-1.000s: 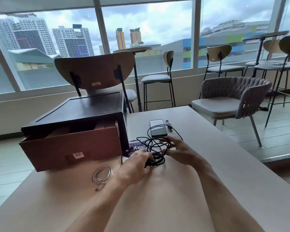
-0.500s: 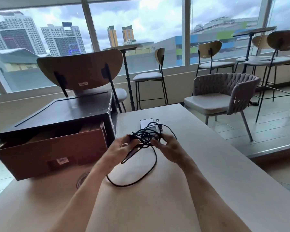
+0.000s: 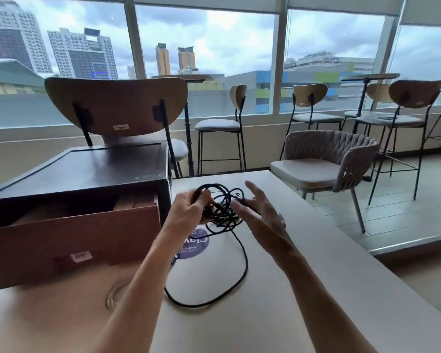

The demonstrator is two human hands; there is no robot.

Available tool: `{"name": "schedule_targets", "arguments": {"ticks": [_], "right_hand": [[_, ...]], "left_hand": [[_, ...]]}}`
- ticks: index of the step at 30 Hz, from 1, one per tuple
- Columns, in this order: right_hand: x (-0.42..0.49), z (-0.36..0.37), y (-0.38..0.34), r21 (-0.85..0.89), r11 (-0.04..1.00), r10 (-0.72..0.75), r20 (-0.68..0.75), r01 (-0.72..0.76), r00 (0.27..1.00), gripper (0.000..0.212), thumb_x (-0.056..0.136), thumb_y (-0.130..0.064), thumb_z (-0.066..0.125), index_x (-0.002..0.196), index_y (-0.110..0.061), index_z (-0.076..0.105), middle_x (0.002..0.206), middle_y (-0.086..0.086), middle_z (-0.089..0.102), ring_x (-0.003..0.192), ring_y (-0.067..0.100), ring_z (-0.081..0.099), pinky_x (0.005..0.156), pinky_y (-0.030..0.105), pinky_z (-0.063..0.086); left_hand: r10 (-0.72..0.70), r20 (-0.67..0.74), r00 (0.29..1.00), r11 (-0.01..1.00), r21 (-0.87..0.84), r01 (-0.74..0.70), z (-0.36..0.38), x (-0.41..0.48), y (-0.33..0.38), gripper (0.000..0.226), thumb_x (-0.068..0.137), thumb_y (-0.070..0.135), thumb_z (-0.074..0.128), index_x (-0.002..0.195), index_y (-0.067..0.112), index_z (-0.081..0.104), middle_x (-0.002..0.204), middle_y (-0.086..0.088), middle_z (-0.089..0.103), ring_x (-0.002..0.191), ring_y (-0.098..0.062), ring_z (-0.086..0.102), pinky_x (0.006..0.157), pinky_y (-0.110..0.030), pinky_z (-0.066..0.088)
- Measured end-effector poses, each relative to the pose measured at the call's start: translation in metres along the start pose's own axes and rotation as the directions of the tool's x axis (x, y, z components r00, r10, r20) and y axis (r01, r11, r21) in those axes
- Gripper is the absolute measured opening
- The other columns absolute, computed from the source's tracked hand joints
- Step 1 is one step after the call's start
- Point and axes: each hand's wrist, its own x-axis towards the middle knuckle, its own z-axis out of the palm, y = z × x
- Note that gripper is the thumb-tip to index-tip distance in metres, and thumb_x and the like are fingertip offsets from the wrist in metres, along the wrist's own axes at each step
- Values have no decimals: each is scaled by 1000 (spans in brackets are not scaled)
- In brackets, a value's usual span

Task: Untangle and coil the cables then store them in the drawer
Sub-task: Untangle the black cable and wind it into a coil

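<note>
Black cable tangle (image 3: pixel 223 207) sits gripped in my left hand (image 3: pixel 189 211); my right hand (image 3: pixel 261 217), fingers straight, holds nothing beside it; one strand trails onto the table (image 3: pixel 316 250).

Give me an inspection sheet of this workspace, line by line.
Surface: pale table.
Job's things: black cable tangle held above the table; drawer open, at left.
Clutter: round purple sticker.
Hands: left hand grips the tangle; right hand open beside it, fingers straight.
Cables: one black loop trails on the table; white cable coil, blurred, by the left forearm.
Surroundings: woven armchair, stools, windows.
</note>
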Motion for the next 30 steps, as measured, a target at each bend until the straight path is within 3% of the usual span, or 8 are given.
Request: {"name": "schedule_targets", "arguments": {"ticks": [2,7,11,13,18,23,28,30], "right_hand": [[1,5,-8,126,989,-76,24,72,997,47,96,-28,64,141,-29,48,103,1,75,93,3,67,95,24,48],[20,17,-24,210,973,-92,-33,97,995,16,98,-8,59,107,-13,70,82,6,75,68,15,69,65,27,56],[51,21,-33,270,958,-59,-147,97,987,11,95,-8,63,96,-14,73,83,14,75,69,19,68,70,35,57],[59,23,-35,339,936,-40,-175,98,984,9,95,-10,64,97,-13,72,87,16,75,76,21,71,71,31,59],[61,28,-37,481,877,30,-18,-18,999,13,97,-15,61,105,-10,69,88,6,75,80,13,71,71,22,54],[59,20,-43,352,934,18,102,-53,995,14,96,-27,62,107,-23,70,102,3,73,92,14,69,83,31,49],[51,6,-57,320,947,-111,342,-5,933,45,88,-34,66,132,-31,56,118,5,71,117,20,64,101,34,46],[48,9,-65,325,945,-152,308,46,939,49,83,-30,71,130,-27,58,115,11,72,114,23,66,103,34,46]], "left_hand": [[-4,-6,1000,998,-65,4,2,-1,2,25,103,20,53,88,4,64,72,-4,65,61,-6,66,55,-16,52],[-26,-44,999,980,-201,16,-5,0,13,22,102,27,55,99,8,65,83,-6,69,71,-6,68,62,-19,55],[-23,103,994,908,-414,64,-20,3,16,41,86,29,72,121,14,57,103,-10,74,94,-15,72,87,-24,56],[68,102,993,944,-328,-31,-26,6,14,57,81,16,79,131,17,52,105,-8,75,101,-16,72,94,-26,53],[147,-78,986,971,-177,-159,-35,10,16,40,89,5,72,126,13,61,100,-3,77,97,-12,72,89,-23,53],[199,-197,960,962,-146,-230,-38,10,16,46,88,10,74,131,10,58,99,-3,77,98,-16,73,95,-32,54],[207,-276,939,945,-192,-265,-43,8,23,33,88,10,74,119,8,65,87,-4,77,85,-15,75,78,-24,58],[199,-224,954,952,-189,-243,-44,5,28,28,86,13,76,112,8,67,85,-5,77,79,-13,75,70,-18,56]]}}
